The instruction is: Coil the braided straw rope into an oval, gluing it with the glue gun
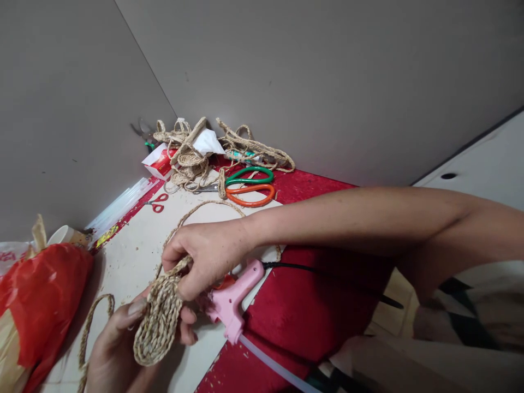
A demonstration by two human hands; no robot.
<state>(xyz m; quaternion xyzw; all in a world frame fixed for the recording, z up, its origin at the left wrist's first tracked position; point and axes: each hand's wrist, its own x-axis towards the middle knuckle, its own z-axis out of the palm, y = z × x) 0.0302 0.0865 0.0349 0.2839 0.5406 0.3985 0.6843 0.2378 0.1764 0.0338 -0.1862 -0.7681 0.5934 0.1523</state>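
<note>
In my left hand [123, 344] lies a flat oval coil of braided straw rope [158, 322], with the thumb on its near side and the fingertips round its far edge. My right hand [213, 254] pinches the braided rope [179, 267] at the coil's upper end, thumb resting against the coil. A loose length of the same rope [196, 206] loops over the work board behind my right hand. Just right of the hands, a pink glue gun [231, 305] lies with a translucent glue stick [278, 363] coming out of its back; its nozzle is mostly hidden.
Large scissors with green and orange handles [250, 192], small red scissors [158, 203] and a rope pile [192, 164] lie at the back. Clear glue sticks [120, 204] line the left edge by a red bag [49, 300] and paper cup [67, 236]. A grey partition [307, 82] stands behind.
</note>
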